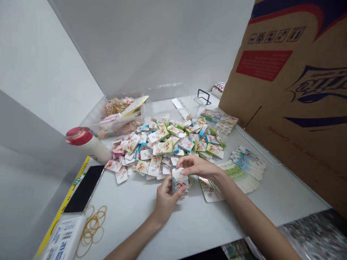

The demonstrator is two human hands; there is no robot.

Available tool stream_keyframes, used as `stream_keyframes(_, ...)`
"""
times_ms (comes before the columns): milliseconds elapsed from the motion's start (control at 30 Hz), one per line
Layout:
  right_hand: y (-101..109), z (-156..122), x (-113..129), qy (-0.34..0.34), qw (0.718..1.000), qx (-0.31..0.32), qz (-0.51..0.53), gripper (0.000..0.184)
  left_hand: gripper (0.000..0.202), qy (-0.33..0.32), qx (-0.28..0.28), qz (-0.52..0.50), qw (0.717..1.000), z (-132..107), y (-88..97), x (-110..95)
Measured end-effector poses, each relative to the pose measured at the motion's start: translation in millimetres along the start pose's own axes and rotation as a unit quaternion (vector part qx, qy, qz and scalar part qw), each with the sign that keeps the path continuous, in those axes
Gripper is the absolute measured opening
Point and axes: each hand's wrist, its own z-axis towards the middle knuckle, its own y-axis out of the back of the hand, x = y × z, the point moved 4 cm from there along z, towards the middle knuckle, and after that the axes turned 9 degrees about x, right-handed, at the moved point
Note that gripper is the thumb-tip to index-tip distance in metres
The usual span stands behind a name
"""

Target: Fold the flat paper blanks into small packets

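Left grip [166, 200] is clenched on a squared stack of printed cards [179, 184], standing on edge at the front of the pile. Right grip [197, 168] is draped over the stack's top edge. Its fingers [187, 162] touch the white top card, but I can't tell whether they pinch or only rest.

Handling: the stack feels light and fairly stiff as a block, but single cards look thin and likely to flex. Glossy faces will probably slip against each other, so side pressure is needed to keep the edges square. Best hold is across the flat faces, low on the stack, with the other hand capping the top edge. Rounded corners give little to catch on. Low fragility, though corners could bend.

Materials: coated card, white backs, colored borders, red hand print on the fronts. A loose pile of matching cards [159, 148] lies on the white table [135, 231], with fanned rows of cards [240, 177] to my right. Near my left hand are loose tan rubber bands [93, 231], a black phone [84, 189] and a white bottle with a red cap [82, 142]. A clear plastic bin [116, 121] sits behind the pile, against a cardboard carton [282, 83] further right.
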Motion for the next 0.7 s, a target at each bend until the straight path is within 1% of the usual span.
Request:
stream_keyframes(67,-0.7,0.9,-3.8,-0.014,0.999,-0.011,0.036,0.039,0.056,0.003,-0.024,-0.065,0.998,-2.0,-0.7,1.7)
stream_keyframes(100,-1.9,1.2,-4.2,-0.016,0.999,-0.012,0.039,0.041,0.06,-0.002,-0.029,-0.08,0.996,-3.0,-0.9,2.3)
stream_keyframes(133,-3.5,1.5,-3.9,-0.017,0.999,-0.012,0.037,0.043,0.059,-0.012,-0.026,-0.078,0.997,-3.8,-1.2,2.8)
stream_keyframes(200,-8.4,2.0,-2.2,-0.02,1.0,-0.007,0.023,0.045,0.047,-0.028,-0.012,-0.044,0.999,-5.3,-1.2,4.8)
stream_keyframes(300,-15.8,2.6,0.8,-0.022,1.0,-0.005,-0.009,0.039,0.032,-0.02,-0.01,-0.001,1.0,-7.6,1.2,10.5)
stream_keyframes(433,-18.6,1.7,1.9,-0.015,1.0,-0.003,-0.005,0.035,0.03,-0.014,-0.01,0.003,1.0,-9.2,1.6,10.8)
stream_keyframes(500,-18.5,0.4,2.1,-0.023,1.0,0.011,-0.002,0.036,0.03,-0.028,-0.012,0.003,1.0,-9.8,0.7,7.9)
stream_keyframes(567,-18.5,-1.3,4.1,-0.028,0.999,0.022,-0.006,0.036,0.028,-0.045,-0.03,0.002,0.999,-10.7,1.8,6.2)
stream_keyframes(633,-19.3,-2.9,8.3,-0.015,0.999,0.03,-0.014,0.035,0.026,-0.071,-0.053,0.009,0.996,-11.5,4.5,6.1)
stream_keyframes(700,-20.2,-3.8,12.8,0.007,0.999,0.028,-0.025,0.035,0.023,-0.098,-0.064,0.025,0.993,-11.6,7.3,7.4)
